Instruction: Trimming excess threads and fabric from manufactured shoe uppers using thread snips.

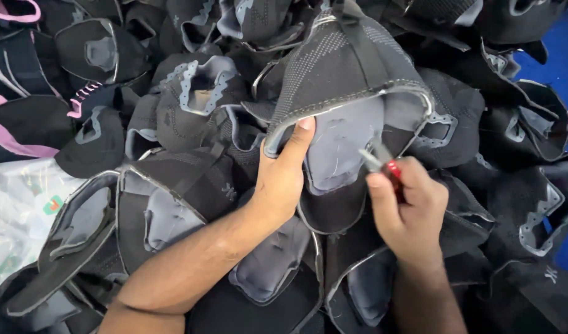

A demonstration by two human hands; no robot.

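My left hand (282,179) grips the edge of a black knit shoe upper (352,80), thumb pressed up against its pale grey lining (339,145) and the fingers tucked out of sight behind the fabric, so the piece is pinched between thumb and fingers. The upper stands tilted above the heap, its opening turned toward me, its seamed rim running from my thumb out toward 2 o'clock. It sits just above the centre of my view, at about 12 o'clock from my hands.

My right hand (407,210) is at 3 o'clock from the left one, curled closed around a small thread snipper (383,162) with a red handle; its metal tips point toward 10 o'clock and lie against the grey lining, touching it or just short of it, I cannot tell which.

All round lies a pile of shoe uppers (191,93), black with grey insides, overlapping each other on every side. At 9 o'clock, near the left edge, a few dark pieces carry pink trim (18,145), and below them at 8 o'clock sits a clear plastic bag (18,210). A strip of blue surface (559,55) shows at 2 o'clock along the right edge
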